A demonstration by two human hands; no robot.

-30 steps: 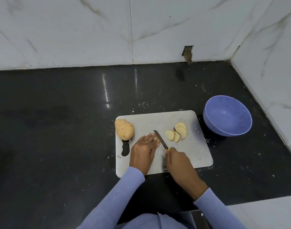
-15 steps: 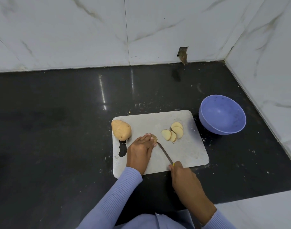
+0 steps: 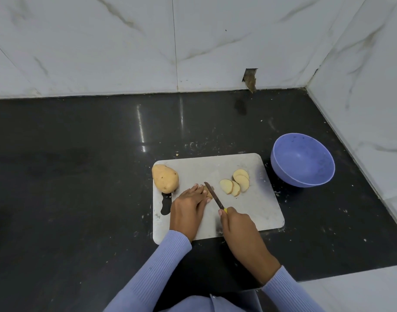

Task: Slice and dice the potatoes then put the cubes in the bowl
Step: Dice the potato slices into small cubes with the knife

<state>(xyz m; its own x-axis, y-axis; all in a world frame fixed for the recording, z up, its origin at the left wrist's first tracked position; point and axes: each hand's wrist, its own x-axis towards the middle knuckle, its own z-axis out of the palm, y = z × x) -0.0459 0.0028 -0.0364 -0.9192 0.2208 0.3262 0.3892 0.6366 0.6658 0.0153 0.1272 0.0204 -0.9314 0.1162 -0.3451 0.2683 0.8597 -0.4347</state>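
A whole potato (image 3: 165, 178) lies at the left end of the grey cutting board (image 3: 256, 210). Several pale potato slices (image 3: 234, 184) lie fanned toward the board's right side. My left hand (image 3: 188, 209) holds down a small remaining potato piece (image 3: 208, 191), mostly hidden under my fingertips. My right hand (image 3: 238, 226) grips the yellow handle of a knife (image 3: 213, 195), whose dark blade lies against the right side of that piece. An empty lilac bowl (image 3: 303, 159) stands right of the board.
The board sits on a dark, crumb-speckled counter (image 3: 80, 176). White marble walls close off the back and right sides, with a small hole (image 3: 250, 78) in the back wall. A white ledge lies at the near right.
The knife was drawn back toward me half a second ago and has now been pushed forward along the potato piece again. My left hand has kept its hold.
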